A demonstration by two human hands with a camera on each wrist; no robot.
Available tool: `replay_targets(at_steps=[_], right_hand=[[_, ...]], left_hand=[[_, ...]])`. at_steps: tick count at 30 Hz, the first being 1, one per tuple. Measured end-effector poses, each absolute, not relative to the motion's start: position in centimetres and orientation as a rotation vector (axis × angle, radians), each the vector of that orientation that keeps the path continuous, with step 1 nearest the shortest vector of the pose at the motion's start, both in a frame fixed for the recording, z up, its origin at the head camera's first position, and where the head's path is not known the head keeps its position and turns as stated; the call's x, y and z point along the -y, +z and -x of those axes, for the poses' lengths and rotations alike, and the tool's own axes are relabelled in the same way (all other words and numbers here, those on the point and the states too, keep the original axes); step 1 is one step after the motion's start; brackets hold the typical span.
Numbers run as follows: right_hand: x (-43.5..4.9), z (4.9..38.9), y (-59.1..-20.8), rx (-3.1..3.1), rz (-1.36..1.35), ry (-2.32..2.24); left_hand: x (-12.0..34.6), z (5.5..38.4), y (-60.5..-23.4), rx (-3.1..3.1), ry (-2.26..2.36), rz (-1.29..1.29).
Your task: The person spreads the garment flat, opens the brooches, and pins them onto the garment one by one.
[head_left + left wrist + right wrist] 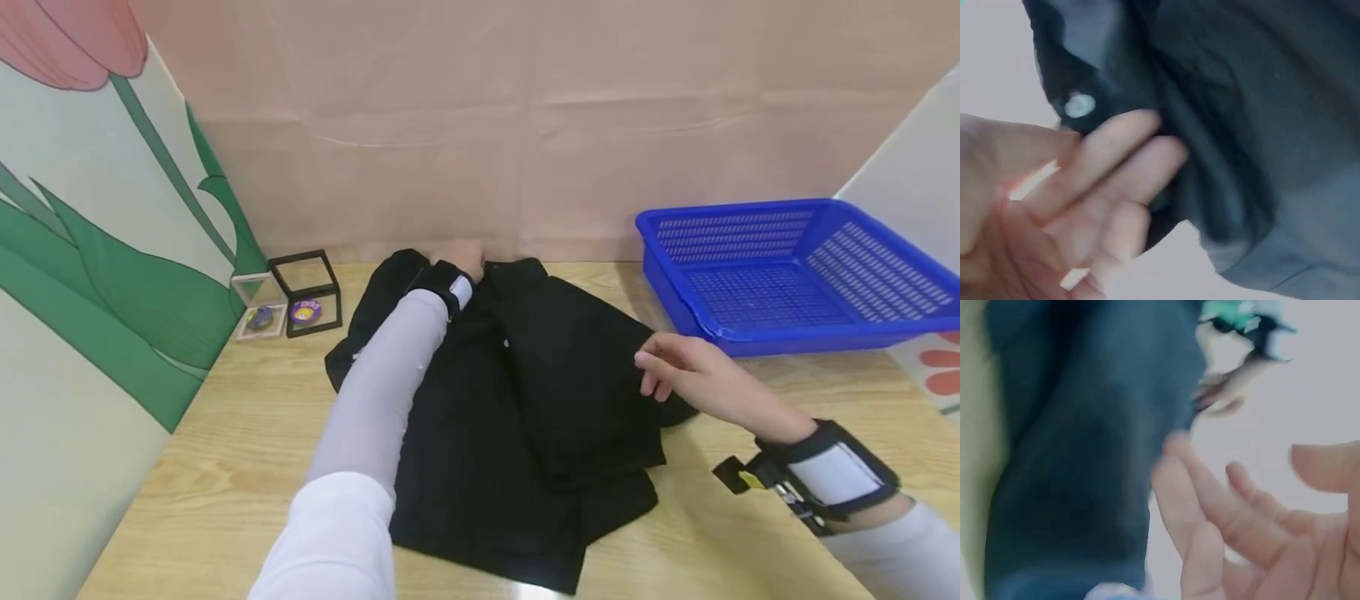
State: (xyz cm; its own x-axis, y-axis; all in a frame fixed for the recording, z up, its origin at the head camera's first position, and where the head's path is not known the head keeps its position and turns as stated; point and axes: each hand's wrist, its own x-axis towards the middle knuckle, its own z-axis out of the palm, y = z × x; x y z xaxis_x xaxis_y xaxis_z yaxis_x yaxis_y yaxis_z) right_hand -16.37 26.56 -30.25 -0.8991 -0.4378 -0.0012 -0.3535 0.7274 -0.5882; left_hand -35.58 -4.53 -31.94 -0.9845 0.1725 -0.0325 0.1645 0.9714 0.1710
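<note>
A black shirt (517, 417) lay partly folded at the middle of the wooden table (225, 467), its collar end toward twelve o'clock and its hem toward six. The left hand (467, 254) reached across the garment to the collar at about twelve o'clock; the left wrist view showed its fingers (1116, 162) fairly straight and spread, resting against the dark cloth just beside a small white button (1079, 105), gripping nothing that could be made out. The right hand (686, 367) sat at the shirt's three o'clock edge, over the folded-in side panel, fingers loosely bent; in the blurred right wrist view the fingers (1210, 506) were parted and just beside the fabric, not closed round it. A blue plastic basket (795, 275) stood at about two o'clock from the shirt, near but apart. Two small frame boxes (288, 300) sat at ten o'clock, against the flowered side wall (90, 275).
</note>
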Motion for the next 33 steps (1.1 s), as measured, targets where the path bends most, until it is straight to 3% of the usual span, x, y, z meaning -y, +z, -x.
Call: replay_targets(at_steps=[5,10,14,18,21,25,33], right_hand=[[-28.9,16.6,-33.9,-2.995,0.479,-0.565],[-30.1,16.3,-35.9,-3.066,0.376,-0.317],[-30.6,16.4,-36.9,-3.077,0.524,-0.357],[-31.1,16.3,-37.1,-3.148,0.817,-0.738],[-31.3,16.2,-36.0,-3.027,0.916,-1.146],[-31.3,16.2,-33.0,-2.932,0.731,-1.425],[-33.8,18.1,-24.4,-2.981,0.473,-1.190]], left_hand=[[2.9,33.8,-30.3,-3.053,0.037,-0.265],[1.3,34.1,-29.8,-3.078,0.124,-0.258],[1.4,35.5,-32.3,-2.981,0.238,-0.209],[2.3,36.8,-34.4,-2.914,0.372,-0.127],[2.9,37.4,-34.8,-2.926,0.420,-0.117],[3.3,37.5,-33.6,-3.002,0.528,-0.219],[3.7,37.3,-28.4,-3.072,1.227,-0.296]])
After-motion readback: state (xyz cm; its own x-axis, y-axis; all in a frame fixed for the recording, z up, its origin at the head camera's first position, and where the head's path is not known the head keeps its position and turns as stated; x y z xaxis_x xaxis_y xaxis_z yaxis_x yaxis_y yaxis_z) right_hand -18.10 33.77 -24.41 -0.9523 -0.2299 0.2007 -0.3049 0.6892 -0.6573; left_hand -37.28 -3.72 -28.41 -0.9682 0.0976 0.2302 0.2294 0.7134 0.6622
